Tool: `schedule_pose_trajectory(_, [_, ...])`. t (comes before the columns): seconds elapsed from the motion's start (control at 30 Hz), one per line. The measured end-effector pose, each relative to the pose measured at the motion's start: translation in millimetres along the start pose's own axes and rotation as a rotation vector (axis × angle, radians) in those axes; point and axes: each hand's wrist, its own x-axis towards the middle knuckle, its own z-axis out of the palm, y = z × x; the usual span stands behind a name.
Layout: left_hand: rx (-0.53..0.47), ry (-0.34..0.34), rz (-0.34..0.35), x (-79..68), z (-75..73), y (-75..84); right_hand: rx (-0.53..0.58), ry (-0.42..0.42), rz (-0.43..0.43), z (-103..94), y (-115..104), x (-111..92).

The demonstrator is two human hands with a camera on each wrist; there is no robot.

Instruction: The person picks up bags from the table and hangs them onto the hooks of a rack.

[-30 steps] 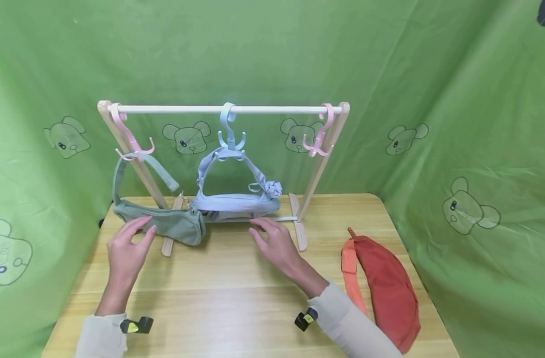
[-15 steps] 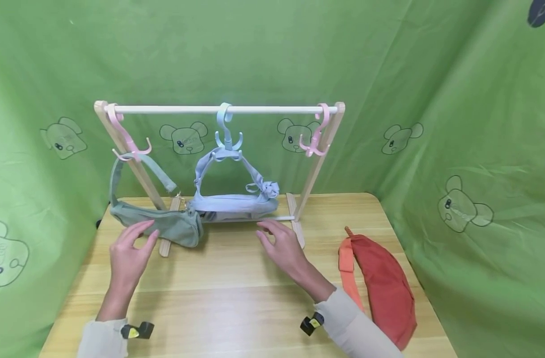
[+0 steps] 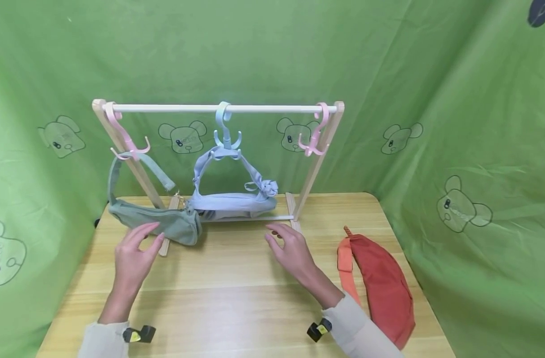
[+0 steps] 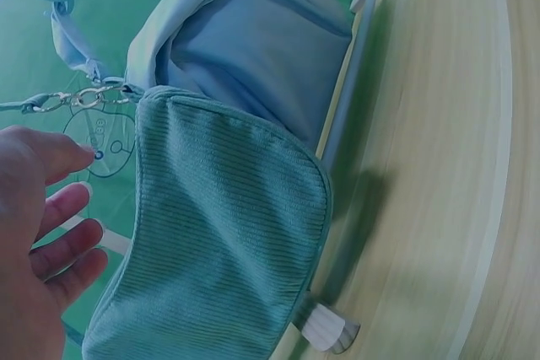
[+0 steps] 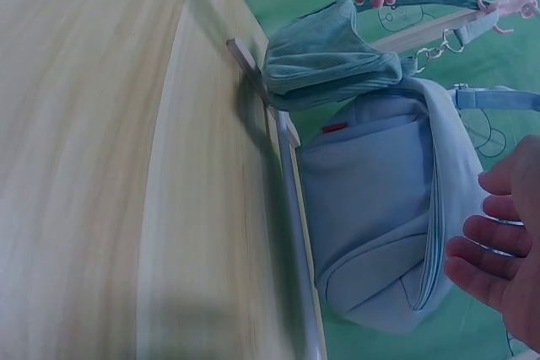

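Note:
A green corduroy shoulder bag [image 3: 180,226] hangs by its strap from the left pink hook [image 3: 130,144]. Beside it a light blue bag [image 3: 232,202], its strap knotted at one side, hangs from the blue hook [image 3: 227,132]. My left hand [image 3: 135,253] hovers in front of the green bag, fingers loosely bent and holding nothing. To the right, my right hand [image 3: 294,251] is held over the table in front of the rack, thumb and fingers apart. In the right wrist view that hand's fingers [image 5: 485,263] overlap the blue bag's edge.
A wooden rack with a white rail [image 3: 272,109] carries the hooks; the right pink hook [image 3: 314,139] bears nothing. A red bag [image 3: 384,288] with an orange strap [image 3: 347,268] lies on the table [image 3: 227,308] at the right. Green cloth [image 3: 272,49] surrounds the table.
Both hands have drawn back slightly toward the person. The right hand has moved right, away from the blue bag; the left has shifted a little right. The bags stay on their hooks.

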Motion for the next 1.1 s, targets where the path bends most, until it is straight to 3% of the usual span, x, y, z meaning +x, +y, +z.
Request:
schedule_pose_trajectory(0.4, [-0.023,-0.021,0.027,-4.7,13.9,5.8,-0.037,0.012,-0.013,-5.8,12,-16])
schedule_pose_trajectory(1.1, [-0.057,-0.088,0.044,-22.2,40.1,11.0,-0.049,-0.007,0.112,-7.1,25,-50])
